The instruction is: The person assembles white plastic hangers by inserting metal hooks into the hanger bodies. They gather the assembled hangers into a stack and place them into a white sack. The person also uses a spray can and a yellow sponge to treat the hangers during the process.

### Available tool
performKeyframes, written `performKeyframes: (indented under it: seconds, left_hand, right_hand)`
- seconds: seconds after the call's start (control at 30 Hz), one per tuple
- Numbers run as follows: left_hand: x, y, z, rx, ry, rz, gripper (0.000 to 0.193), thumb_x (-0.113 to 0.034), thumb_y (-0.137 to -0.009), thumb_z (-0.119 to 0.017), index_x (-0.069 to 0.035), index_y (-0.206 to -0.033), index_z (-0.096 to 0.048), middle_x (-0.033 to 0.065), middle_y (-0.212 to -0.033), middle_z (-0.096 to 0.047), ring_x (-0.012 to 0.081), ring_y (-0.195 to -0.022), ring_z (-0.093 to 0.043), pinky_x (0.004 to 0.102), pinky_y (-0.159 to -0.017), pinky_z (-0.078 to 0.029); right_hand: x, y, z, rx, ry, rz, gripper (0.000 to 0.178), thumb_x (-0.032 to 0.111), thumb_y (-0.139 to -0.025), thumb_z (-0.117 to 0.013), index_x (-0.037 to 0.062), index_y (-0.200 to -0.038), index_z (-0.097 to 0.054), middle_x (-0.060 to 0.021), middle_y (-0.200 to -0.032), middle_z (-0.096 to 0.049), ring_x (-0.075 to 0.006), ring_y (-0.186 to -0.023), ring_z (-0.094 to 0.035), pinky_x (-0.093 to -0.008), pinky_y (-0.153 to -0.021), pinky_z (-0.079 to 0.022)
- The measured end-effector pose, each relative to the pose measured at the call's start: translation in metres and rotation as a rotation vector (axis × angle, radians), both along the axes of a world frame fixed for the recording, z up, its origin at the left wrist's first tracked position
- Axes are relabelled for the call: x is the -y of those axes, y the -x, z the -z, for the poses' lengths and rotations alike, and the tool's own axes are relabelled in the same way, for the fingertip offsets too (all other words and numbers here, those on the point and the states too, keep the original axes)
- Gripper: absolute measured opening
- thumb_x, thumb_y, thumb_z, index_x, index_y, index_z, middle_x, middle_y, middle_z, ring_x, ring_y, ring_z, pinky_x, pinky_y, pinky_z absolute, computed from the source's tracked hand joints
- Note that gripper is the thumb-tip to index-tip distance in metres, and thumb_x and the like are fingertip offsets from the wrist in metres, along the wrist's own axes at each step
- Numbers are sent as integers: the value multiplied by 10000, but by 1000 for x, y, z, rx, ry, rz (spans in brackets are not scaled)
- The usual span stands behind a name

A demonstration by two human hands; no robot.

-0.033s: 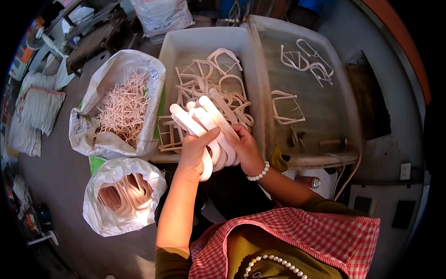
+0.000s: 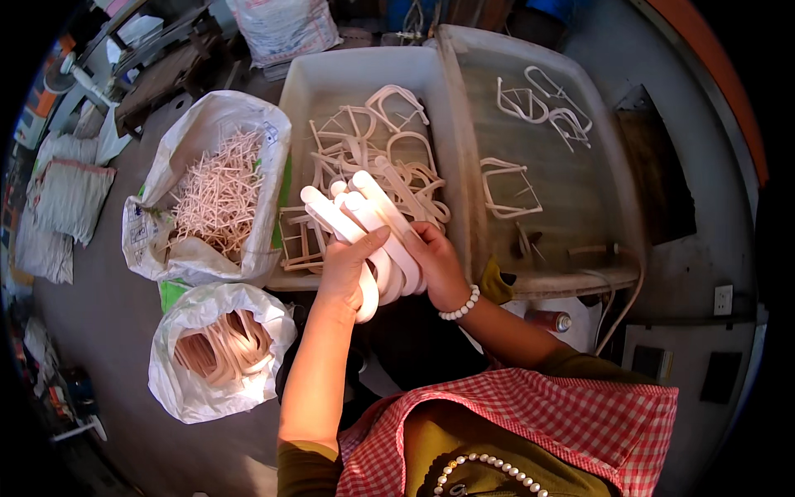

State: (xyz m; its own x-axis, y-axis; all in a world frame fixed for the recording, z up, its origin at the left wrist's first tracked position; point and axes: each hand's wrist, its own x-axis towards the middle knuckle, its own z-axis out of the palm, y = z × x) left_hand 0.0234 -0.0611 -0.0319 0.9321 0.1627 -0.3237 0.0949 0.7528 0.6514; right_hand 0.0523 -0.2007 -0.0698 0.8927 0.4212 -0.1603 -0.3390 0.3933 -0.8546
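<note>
A bundle of pale pink U-shaped plastic pieces (image 2: 397,255) is gripped between my two hands, its straight ends pointing up and away from me. My left hand (image 2: 341,269) wraps the left side, the thumb lying across the front. On the right side, my right hand (image 2: 440,267) closes round the pieces, with a beaded bracelet at the wrist. The bundle is over the near edge of a whitish plastic tub (image 2: 364,65). More pink U-shaped pieces (image 2: 411,178) lie jumbled in that tub, some joined to thin sticks as frames. Fingers on the bundle's far side are hidden.
To the left, a white woven sack (image 2: 145,253) holds many thin pink sticks (image 2: 217,195). Nearer me, a smaller white bag (image 2: 189,402) contains U-shaped pieces (image 2: 222,352). A second tub-like surface (image 2: 546,286) at right carries several pink frames (image 2: 512,189). A spray can (image 2: 548,320) lies beside it.
</note>
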Motion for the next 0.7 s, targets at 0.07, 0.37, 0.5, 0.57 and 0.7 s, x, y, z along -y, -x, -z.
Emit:
performKeyframes:
  seconds: [0.07,0.37,0.5,0.57,0.7]
  left_hand:
    - [3,-2,2,-28,-13,8,428,-7,-784,-687,-6,-1183,-532,107,-1088,-608,235,-994,-600,351,-892,-477]
    - [10,-12,2,-27,27,116,343,-4,-787,-671,26,-1114,-574,128,-1009,-643,230,-952,-621,346,-872,-491]
    - [15,-16,8,-50,-16,97,333,-9,-799,-659,6,-1120,-571,120,-1032,-634,233,-944,-621,354,-870,-492]
    - [14,-18,12,-62,35,101,337,-9,-801,-658,-2,-1126,-565,118,-1041,-629,236,-944,-621,356,-868,-493]
    - [15,-19,11,-74,39,118,348,-1,-801,-653,-7,-1133,-551,123,-1043,-628,244,-952,-621,363,-858,-500]
  right_hand:
    - [5,0,1,-113,-54,13,256,217,-936,-577,25,-1096,-525,-34,-995,-589,-79,-895,-552,-224,-786,-460]
    - [11,-1,3,-191,-28,150,174,206,-949,-543,63,-1046,-526,-11,-942,-577,-74,-838,-548,-221,-756,-456]
    - [17,-1,8,-197,-37,168,176,197,-945,-546,60,-1052,-525,-15,-946,-576,-80,-850,-551,-220,-768,-454]
    - [18,0,7,-193,-49,180,176,192,-944,-545,57,-1055,-522,-18,-954,-573,-82,-855,-551,-222,-779,-453]
    - [19,0,6,-183,-123,162,186,187,-937,-558,49,-1053,-512,-27,-979,-563,-80,-871,-537,-222,-783,-448]
